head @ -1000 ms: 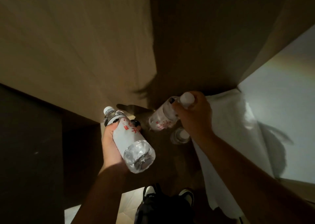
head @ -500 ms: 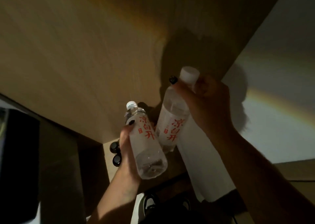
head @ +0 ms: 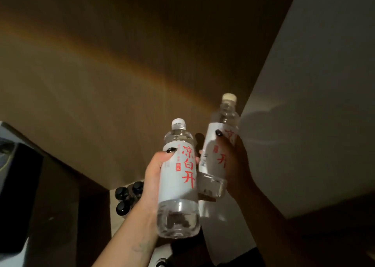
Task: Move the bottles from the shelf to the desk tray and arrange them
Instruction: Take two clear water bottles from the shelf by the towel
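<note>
A dim room: a tan wooden panel [head: 101, 84] filled the upper view, and a pale wall [head: 324, 104] rose on the right. Three black-capped bottles [head: 125, 199] stood low on a light surface at lower left. The left hand [head: 154, 177] was wrapped around a clear water bottle [head: 178, 185] with a white label and red characters, cap upward. Just beside it, the right hand [head: 235, 165] gripped a second matching bottle [head: 219, 151], tilted slightly and held higher.
</note>
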Tool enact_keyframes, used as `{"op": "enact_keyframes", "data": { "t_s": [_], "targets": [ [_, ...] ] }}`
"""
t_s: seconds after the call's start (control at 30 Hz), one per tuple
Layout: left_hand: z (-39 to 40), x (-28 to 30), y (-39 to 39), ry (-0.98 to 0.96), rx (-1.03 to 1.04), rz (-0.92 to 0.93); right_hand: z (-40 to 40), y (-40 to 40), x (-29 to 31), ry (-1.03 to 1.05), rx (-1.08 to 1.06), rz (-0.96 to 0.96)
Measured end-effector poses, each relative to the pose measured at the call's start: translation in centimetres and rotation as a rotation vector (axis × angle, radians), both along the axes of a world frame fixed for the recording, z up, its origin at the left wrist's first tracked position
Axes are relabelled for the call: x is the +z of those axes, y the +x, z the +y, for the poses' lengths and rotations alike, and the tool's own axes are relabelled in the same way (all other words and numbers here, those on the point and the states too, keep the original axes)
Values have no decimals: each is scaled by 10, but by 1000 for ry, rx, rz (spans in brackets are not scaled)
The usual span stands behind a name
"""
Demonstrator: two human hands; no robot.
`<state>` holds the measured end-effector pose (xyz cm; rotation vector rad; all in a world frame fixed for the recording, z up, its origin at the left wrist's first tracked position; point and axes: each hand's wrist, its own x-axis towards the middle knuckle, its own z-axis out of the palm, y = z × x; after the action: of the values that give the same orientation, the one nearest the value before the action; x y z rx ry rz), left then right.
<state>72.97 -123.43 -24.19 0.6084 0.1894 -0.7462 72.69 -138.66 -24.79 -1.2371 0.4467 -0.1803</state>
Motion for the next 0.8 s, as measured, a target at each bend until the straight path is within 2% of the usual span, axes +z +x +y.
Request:
{"op": "enact_keyframes", "data": {
  "t_s": [0.1,0.27,0.4,0.47,0.53,0.63,0.8],
  "targets": [
    [-17,17,-16,86,57,14,-28,-17,-3,230,5,49],
    [-34,25,-45,38,196,86,-74,-35,8,360,229,98],
    [-31,29,-70,-84,324,137,-76,-40,25,358,431,185],
    [-21,30,-82,-22,459,142,-66,-44,27,392,550,236],
    [-5,27,-97,35,520,153,-52,-52,27,342,619,260],
    [25,21,-121,157,624,148,-21,-64,23,382,735,321],
    [74,14,-166,337,744,146,47,-85,13,193,925,379]
  ]
}}
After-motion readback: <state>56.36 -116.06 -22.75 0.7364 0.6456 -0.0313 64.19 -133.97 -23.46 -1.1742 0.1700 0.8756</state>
